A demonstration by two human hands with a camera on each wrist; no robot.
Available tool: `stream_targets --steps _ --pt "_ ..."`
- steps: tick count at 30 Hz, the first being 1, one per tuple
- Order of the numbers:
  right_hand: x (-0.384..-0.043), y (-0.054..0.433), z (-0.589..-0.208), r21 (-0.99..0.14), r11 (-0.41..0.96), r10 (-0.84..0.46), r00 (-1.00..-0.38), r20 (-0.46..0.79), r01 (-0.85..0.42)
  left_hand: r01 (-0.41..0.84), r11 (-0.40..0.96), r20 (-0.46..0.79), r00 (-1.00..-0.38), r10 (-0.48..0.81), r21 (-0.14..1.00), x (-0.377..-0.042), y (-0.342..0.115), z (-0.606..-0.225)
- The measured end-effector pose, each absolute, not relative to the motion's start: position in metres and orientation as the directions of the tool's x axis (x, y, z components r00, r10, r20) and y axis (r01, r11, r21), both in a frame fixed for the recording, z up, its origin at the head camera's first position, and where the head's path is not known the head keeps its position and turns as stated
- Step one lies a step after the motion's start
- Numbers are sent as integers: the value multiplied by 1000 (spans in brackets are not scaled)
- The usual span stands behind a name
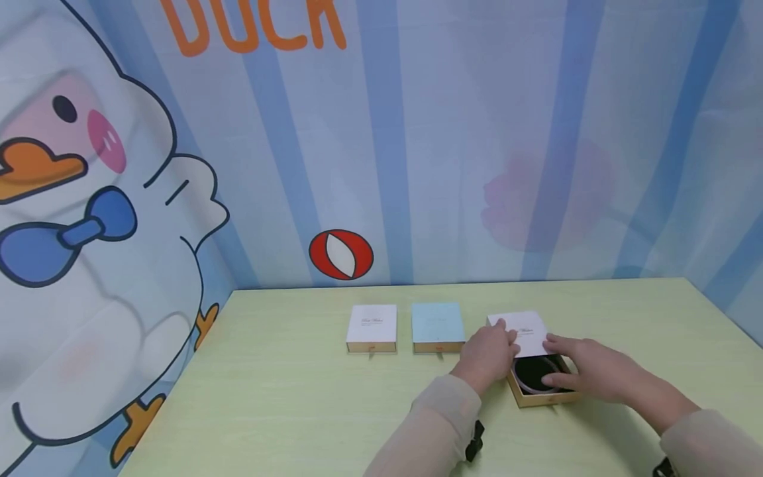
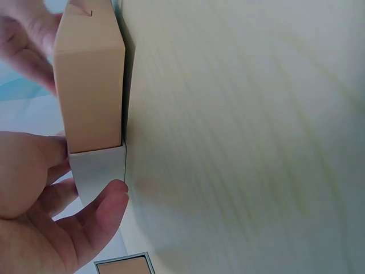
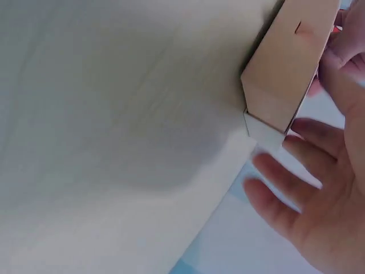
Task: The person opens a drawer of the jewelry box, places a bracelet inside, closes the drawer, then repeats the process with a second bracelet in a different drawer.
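A white-topped drawer box (image 1: 528, 331) lies at the right of the table, its tan drawer (image 1: 545, 399) pulled partly out toward me. Inside the drawer is a round dark object (image 1: 529, 372) with a pale rim, its kind unclear. My left hand (image 1: 487, 352) holds the white sleeve (image 2: 100, 171) by its left side, fingers on top. On the other side my right hand (image 1: 599, 368) has its index finger at the sleeve's right edge and its thumb over the drawer. In the right wrist view its other fingers (image 3: 279, 202) extend loosely beside the box.
To the left stand a white box (image 1: 372, 324) and a light blue box (image 1: 438, 323), both with tan fronts and small pull tabs. The pale wooden table (image 1: 286, 397) ends at a printed duck curtain (image 1: 441, 132) behind.
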State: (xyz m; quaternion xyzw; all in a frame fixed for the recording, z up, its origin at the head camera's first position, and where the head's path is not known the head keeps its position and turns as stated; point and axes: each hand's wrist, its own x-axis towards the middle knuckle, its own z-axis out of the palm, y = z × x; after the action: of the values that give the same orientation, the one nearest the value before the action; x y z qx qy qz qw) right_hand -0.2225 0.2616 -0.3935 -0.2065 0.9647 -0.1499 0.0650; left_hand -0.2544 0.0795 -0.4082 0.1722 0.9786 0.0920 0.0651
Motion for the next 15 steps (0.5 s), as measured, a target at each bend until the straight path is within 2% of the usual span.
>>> stream_targets --steps 3,6,9,15 --pt "-226 270 -391 -473 814 -463 -868 -179 -336 328 925 -97 -931 351 193 -255 80 -409" --pt "-229 274 -388 -568 773 -483 -843 -238 -282 328 925 -96 -932 350 189 -255 80 -409" --pt "-232 275 -385 -588 770 -477 -837 -269 -249 332 925 -93 -931 353 187 -256 80 -409" --pt "-235 272 -387 -539 800 -458 -848 -267 -263 324 929 -94 -934 344 179 -257 80 -410"
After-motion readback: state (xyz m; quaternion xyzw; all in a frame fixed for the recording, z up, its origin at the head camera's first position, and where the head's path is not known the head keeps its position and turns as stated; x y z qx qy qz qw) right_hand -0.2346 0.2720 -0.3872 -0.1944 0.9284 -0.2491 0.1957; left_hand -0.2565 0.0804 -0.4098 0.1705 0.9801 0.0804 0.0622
